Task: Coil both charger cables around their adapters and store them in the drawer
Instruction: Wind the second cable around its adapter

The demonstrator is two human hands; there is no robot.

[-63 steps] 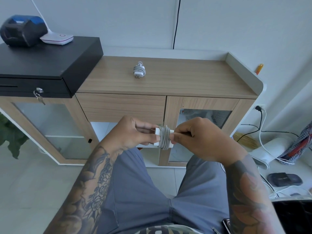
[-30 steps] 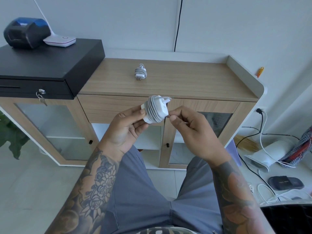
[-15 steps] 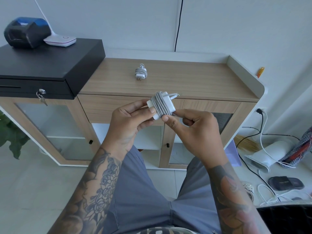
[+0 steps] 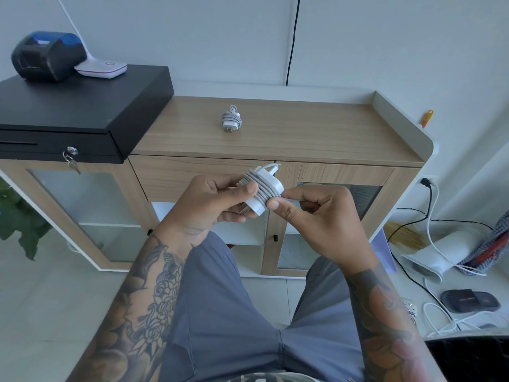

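One charger (image 4: 230, 120), already wound with its cable, is seen lying on the far part of the wooden cabinet top (image 4: 316, 133). The second charger (image 4: 263, 191) is held in front of the cabinet, gripped by the left hand (image 4: 209, 208), while its cable end is pinched against the coil by the right hand (image 4: 316, 216). The winding is judged nearly finished. The drawer (image 4: 198, 175) is shut, so storing of both chargers is left.
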